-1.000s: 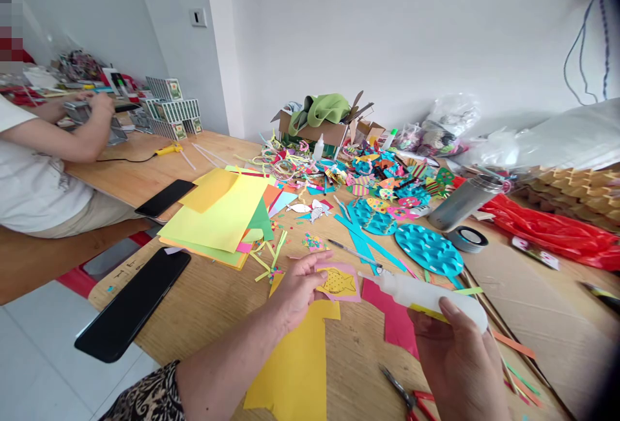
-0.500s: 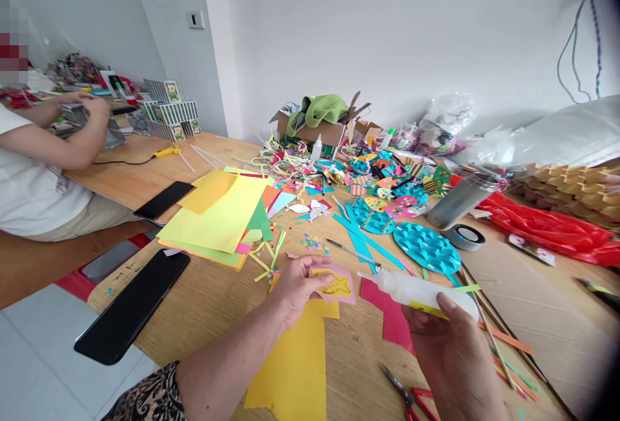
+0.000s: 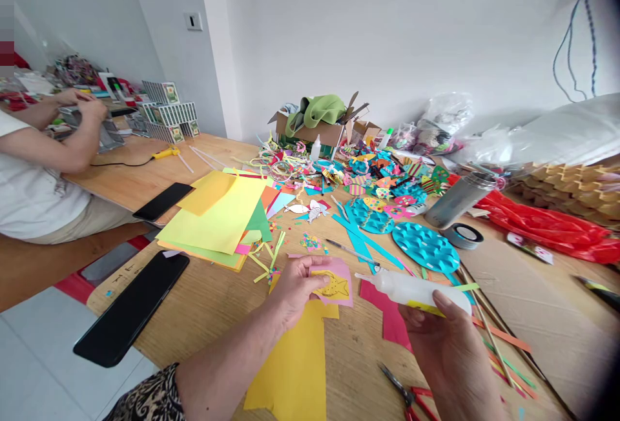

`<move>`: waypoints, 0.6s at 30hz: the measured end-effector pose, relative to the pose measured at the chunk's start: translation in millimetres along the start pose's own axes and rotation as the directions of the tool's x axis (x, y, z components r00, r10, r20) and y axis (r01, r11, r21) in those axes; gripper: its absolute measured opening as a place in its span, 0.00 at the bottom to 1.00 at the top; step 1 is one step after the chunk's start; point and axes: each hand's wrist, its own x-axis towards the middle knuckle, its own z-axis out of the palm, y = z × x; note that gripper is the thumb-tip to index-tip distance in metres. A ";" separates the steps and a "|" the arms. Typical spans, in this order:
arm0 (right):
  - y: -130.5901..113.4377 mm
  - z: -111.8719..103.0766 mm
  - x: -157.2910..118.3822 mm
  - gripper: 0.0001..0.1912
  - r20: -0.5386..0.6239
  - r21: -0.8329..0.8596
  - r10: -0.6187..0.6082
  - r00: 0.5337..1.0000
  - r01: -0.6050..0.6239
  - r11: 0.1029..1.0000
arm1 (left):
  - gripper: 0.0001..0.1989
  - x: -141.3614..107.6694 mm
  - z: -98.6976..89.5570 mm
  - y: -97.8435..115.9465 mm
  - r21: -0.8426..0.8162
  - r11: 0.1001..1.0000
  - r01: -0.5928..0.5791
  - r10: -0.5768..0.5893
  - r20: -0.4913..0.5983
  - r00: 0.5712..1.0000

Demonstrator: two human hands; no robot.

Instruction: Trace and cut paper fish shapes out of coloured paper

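Note:
My left hand (image 3: 301,285) pinches a pink paper piece (image 3: 343,267) with a smaller yellow paper fish drawing (image 3: 336,285) on its face. In my right hand (image 3: 445,337) is a white squeeze glue bottle (image 3: 416,288), held on its side. Its thin nozzle points left and ends just to the right of the pink paper, apart from it. Below my left hand lies a yellow paper sheet (image 3: 295,369). A red paper piece (image 3: 387,314) lies under the bottle. Red-handled pliers (image 3: 409,395) rest near the front edge.
Stacked coloured sheets (image 3: 213,214) and a black phone (image 3: 135,305) are at left. Blue paper discs (image 3: 426,246), paper fish (image 3: 375,204) and a steel flask (image 3: 460,200) stand farther back. Thin sticks (image 3: 489,337) lie at right. A co-worker (image 3: 43,156) sits at far left.
The pink paper in my left hand has tilted so the fish drawing faces me more. My right hand and the bottle have shifted slightly left.

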 end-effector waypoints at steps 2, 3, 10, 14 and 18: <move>0.1 0.4 0.3 0.17 -0.009 0.012 0.022 1.000 -0.022 1.000 | 0.21 -0.3 0.9 1.5 -0.006 1.000 0.002 -0.002 0.001 1.000; 0.1 0.6 0.5 0.18 -0.009 0.015 0.034 0.999 -0.034 0.999 | 0.21 -0.8 1.6 2.5 -0.005 1.000 -0.002 0.002 0.003 1.000; -0.2 -0.5 3.9 0.18 0.007 0.052 0.139 0.990 -0.140 0.989 | 0.24 -6.4 5.2 11.4 -0.032 0.999 -0.013 0.013 0.016 1.000; 0.1 -2.1 6.4 0.20 0.003 0.077 0.207 0.978 -0.207 0.975 | 0.25 -7.4 4.2 14.1 -0.061 0.998 -0.011 0.014 0.047 0.999; 1.4 -4.7 7.9 0.19 0.060 0.021 0.218 0.974 -0.220 0.975 | 0.26 -8.0 4.1 16.2 -0.082 0.996 -0.027 0.033 0.076 0.997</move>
